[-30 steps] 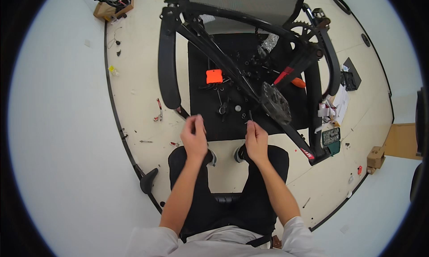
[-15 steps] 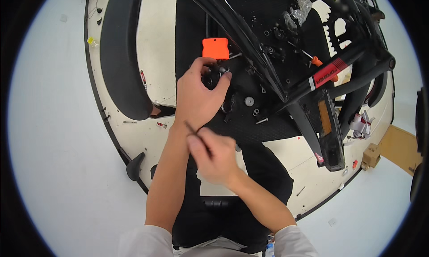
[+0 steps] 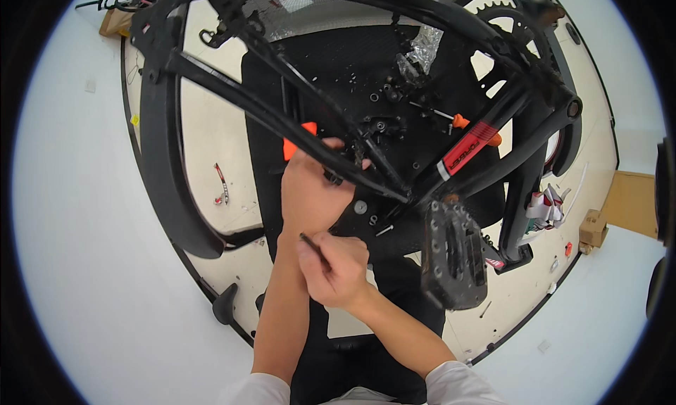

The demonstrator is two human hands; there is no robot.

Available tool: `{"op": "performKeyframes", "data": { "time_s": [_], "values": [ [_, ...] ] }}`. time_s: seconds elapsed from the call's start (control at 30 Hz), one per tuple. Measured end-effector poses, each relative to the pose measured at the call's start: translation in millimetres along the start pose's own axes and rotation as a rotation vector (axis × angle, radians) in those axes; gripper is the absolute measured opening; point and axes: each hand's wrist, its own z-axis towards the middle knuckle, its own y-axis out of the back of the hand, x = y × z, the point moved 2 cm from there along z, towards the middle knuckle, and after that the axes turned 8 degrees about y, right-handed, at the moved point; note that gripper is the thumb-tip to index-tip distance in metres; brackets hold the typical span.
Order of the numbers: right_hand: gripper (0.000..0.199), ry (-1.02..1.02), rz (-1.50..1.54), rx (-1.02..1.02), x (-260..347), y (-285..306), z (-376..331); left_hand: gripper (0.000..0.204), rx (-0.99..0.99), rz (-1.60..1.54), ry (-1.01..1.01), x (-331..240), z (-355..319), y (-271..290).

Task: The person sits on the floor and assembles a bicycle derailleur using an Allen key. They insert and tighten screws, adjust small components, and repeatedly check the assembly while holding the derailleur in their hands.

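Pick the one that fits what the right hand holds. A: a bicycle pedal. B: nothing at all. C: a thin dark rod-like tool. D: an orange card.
C: the right hand is closed around a thin dark tool, whose tip pokes out toward the left wrist, while the pedal sits apart to its right.

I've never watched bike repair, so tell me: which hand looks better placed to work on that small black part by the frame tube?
Probably the left hand: it already reaches to the small black part beside the frame tube. The right hand sits farther back, gripping a thin dark tool.
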Motion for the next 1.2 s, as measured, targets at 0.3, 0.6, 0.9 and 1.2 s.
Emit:
{"op": "performKeyframes", "data": {
  "time_s": [0.3, 0.6, 0.9, 1.2],
  "values": [
    [0.021, 0.025, 0.079, -0.046, 7.2, 4.0, 14.6, 0.042, 0.131, 0.119, -0.362, 15.0, 28.3, -4.0],
    [0.021, -0.060, 0.162, -0.059, 10.5, 5.0, 20.5, 0.023, 0.052, 0.277, -0.308, 17.1, 48.3, -33.9],
    [0.023, -0.173, 0.172, -0.019, 3.4, -8.2, 15.0, 0.026, 0.112, 0.293, -0.259, 19.5, 43.3, -26.7],
    [0.024, -0.252, 0.258, -0.082, 0.9, -16.7, 17.6, 0.027, -0.278, 0.225, -0.442, 12.9, 10.4, -4.8]
  ]
}}
